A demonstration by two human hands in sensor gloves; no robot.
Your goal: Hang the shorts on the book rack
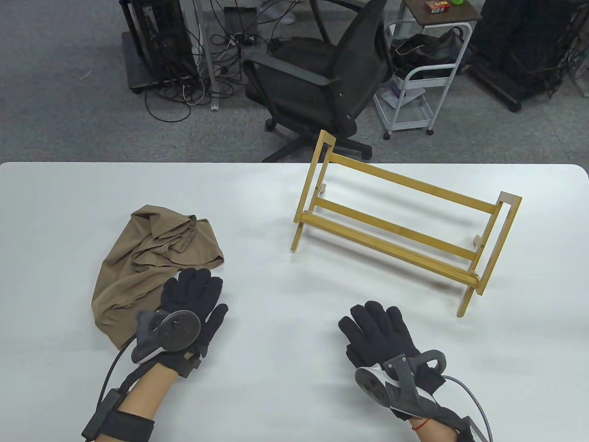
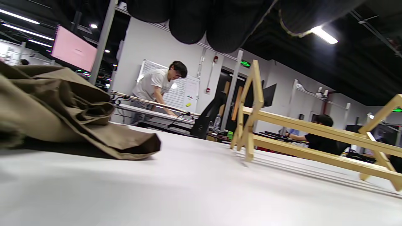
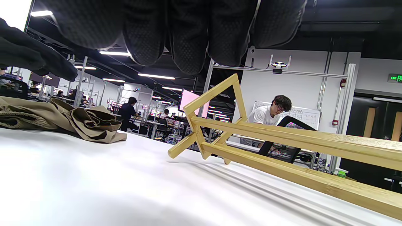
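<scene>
The shorts (image 1: 152,262) lie crumpled at the table's (image 1: 257,221) left, just beyond and partly under the flat, spread left hand (image 1: 191,304), which grips nothing. The right hand (image 1: 379,334), likewise spread and unladen, lies nearer the book rack (image 1: 400,221), far right.

Shorts (image 1: 152,258) left on table (image 1: 257,207), book rack (image 1: 405,221) right.

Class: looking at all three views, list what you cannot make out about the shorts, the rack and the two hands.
- Shorts: waistband and leg openings lost in crumpled folds; the near edge is covered by the left hand in the table view.
- Book rack: right end cut off by the right wrist view's edge.
- Right hand: palm contact with the table hidden beneath the glove.
</scene>
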